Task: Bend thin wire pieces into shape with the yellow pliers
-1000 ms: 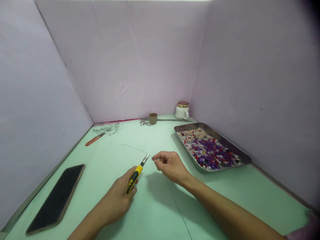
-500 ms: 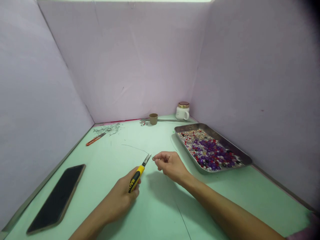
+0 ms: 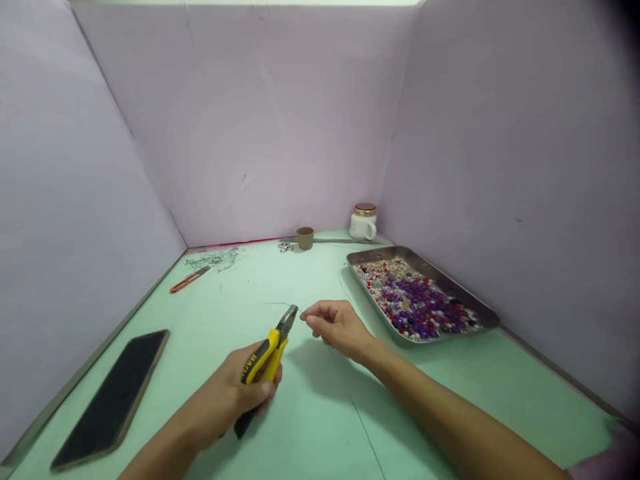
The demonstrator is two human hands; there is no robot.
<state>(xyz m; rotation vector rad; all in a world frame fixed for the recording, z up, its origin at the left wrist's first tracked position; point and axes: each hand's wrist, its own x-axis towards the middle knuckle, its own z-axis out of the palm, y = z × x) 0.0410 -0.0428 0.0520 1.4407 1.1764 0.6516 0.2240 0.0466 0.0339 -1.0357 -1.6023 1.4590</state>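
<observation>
Yellow and black pliers point(image 3: 265, 357) are held by my left hand point(image 3: 233, 390), fingers wrapped round the handles. Their metal jaws point up and right, close to the fingertips of my right hand point(image 3: 340, 328). My right thumb and forefinger pinch a thin wire, with something tiny at the fingertips that is too small to make out. One stretch of thin wire point(image 3: 277, 304) shows just beyond the jaws. Another long strand point(image 3: 367, 432) runs over the green table from below my right hand towards the front edge.
A metal tray point(image 3: 450, 341) of mixed beads lies at the right. Orange-handled snippers point(image 3: 189, 280) and wire scraps point(image 3: 215, 259) are back left, a phone point(image 3: 113, 400) front left. A brown cup point(image 3: 305, 239), small beads point(image 3: 285, 247) and a lidded white mug point(image 3: 363, 224) stand behind.
The pliers have turned in my left hand, and both handles now show, spread apart. Less of the wire beyond the jaws is visible. My right hand keeps its pinch nearly in place.
</observation>
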